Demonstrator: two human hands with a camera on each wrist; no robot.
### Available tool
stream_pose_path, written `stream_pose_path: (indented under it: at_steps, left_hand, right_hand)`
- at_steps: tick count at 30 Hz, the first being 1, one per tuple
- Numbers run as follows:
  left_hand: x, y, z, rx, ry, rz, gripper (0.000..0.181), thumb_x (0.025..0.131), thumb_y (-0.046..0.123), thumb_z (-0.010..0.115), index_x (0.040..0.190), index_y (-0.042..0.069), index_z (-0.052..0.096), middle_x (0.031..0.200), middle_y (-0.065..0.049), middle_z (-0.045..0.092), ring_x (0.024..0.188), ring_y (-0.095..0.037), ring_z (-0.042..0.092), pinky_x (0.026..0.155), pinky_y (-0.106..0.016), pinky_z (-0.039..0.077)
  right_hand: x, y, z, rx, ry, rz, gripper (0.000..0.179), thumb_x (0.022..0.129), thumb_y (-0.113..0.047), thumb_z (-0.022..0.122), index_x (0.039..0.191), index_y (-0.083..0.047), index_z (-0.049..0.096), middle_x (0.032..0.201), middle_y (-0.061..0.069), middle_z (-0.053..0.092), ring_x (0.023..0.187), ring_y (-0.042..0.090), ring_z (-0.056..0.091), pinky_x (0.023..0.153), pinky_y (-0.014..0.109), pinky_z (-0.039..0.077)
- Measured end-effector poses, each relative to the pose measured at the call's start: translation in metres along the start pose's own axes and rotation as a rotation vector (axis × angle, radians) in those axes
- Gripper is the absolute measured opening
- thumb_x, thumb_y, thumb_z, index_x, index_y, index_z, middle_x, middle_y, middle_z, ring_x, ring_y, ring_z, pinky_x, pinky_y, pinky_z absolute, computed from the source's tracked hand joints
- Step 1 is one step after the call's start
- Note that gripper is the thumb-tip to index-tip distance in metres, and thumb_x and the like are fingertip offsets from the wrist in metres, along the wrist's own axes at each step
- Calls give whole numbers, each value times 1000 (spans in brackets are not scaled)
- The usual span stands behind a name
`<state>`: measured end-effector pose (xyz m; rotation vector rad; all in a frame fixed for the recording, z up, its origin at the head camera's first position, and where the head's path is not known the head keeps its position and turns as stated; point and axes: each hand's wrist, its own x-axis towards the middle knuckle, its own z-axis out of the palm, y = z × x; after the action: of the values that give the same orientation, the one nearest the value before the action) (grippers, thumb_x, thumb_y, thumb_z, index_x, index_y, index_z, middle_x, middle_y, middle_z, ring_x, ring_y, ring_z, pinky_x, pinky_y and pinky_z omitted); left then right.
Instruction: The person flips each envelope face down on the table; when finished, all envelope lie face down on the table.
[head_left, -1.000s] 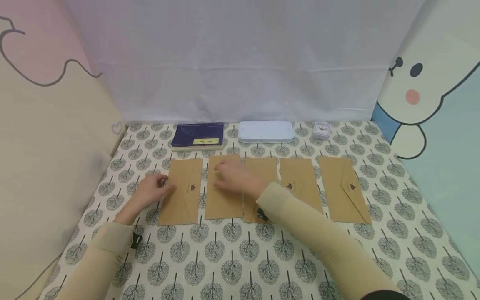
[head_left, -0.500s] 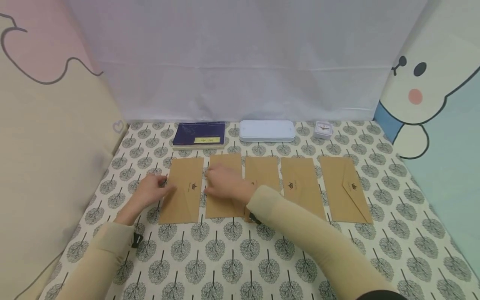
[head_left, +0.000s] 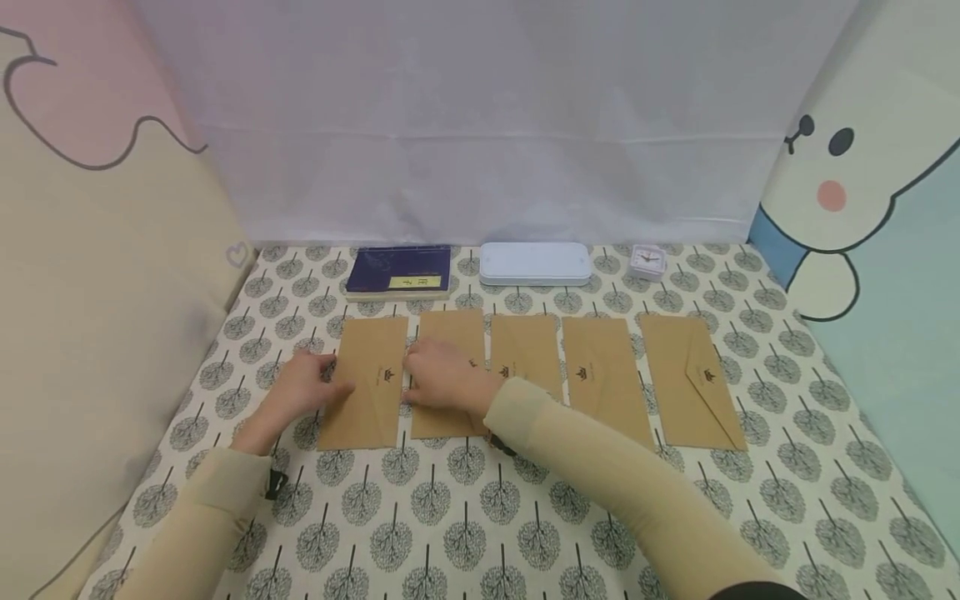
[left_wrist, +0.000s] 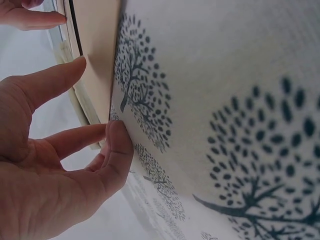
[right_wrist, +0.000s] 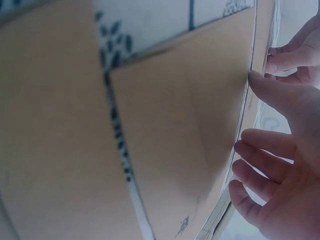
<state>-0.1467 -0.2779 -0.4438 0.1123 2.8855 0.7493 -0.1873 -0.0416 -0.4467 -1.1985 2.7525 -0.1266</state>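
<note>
Several brown kraft-paper envelopes lie in a row on the patterned tablecloth. At the left edge of the leftmost envelope (head_left: 367, 346) is my left hand (head_left: 300, 390), its thumb over the paper and its fingertips by the edge. In the left wrist view a gap shows between that thumb and the fingers. My right hand (head_left: 444, 375) lies over the second envelope (head_left: 453, 329), its fingertips reaching the strip between the first two envelopes. Thumb and fingers are spread apart on the right hand (right_wrist: 295, 170) in the right wrist view, with the tips along the paper's far side.
The third envelope (head_left: 523, 337), the fourth envelope (head_left: 606, 358) and the rightmost envelope (head_left: 671, 375) lie to the right, the right sleeve crossing in front. Behind the row are a dark blue book (head_left: 397, 269), a white case (head_left: 536, 263) and a small square clock (head_left: 647, 261).
My right hand has slid left and slightly nearer across the second envelope, uncovering more of the third envelope. The left hand stays at the leftmost envelope.
</note>
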Motion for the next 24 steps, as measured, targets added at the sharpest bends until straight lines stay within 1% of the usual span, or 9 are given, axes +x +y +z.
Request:
stream_pose_path:
  at_steps: [2,5,8,11,15,21,24]
  left_hand:
    - [1,0,1,6,4,-2,64,81,23,74,125,-17,51,108,-34,50,96,-42,50,80,-55,47]
    - [2,0,1,4,7,3,63,81,22,74,124,-18,51,107,-34,50,96,-42,49,79,-55,47]
    - [2,0,2,9,10,-1,64,80,21,75,124,-18,51,107,-33,51,96,-42,49,80,-55,47]
    - [2,0,3,18,9,-14,65,79,22,75,124,-18,50,107,-32,51,95,-41,49,80,-54,46]
    - [1,0,4,23,9,-29,65,79,22,75,125,-18,50,108,-33,50,97,-42,48,81,-55,45]
    - [2,0,2,-11,6,-32,66,79,20,76,125,-18,49,111,-35,51,101,-45,49,83,-55,46]
    - [2,0,1,-29,1,-42,66,79,20,76,126,-18,49,115,-37,50,105,-48,50,85,-55,46]
  right_hand:
    - [0,-1,-2,-3,-9,-1,38,81,-50,70,93,-14,67,99,-3,60,90,14,49,81,31,44]
    - [1,-1,-3,-7,-14,-3,39,81,-51,71,96,-14,67,99,-4,60,90,14,50,80,32,45]
    - [1,-2,-3,-1,-13,2,39,80,-51,72,94,-15,67,94,-5,59,85,13,49,76,31,45]
    - [1,-4,-1,5,-9,10,38,79,-51,72,92,-16,66,90,-6,57,82,12,48,76,30,45]
    - [2,-5,0,4,1,12,38,78,-52,73,90,-16,66,89,-6,57,81,12,47,75,30,46]
    - [2,-7,-1,12,-1,20,39,78,-52,73,89,-16,66,88,-7,57,81,12,48,74,29,45]
    - [2,-7,-2,14,-4,17,39,78,-52,73,91,-16,67,89,-6,59,82,12,49,74,29,45]
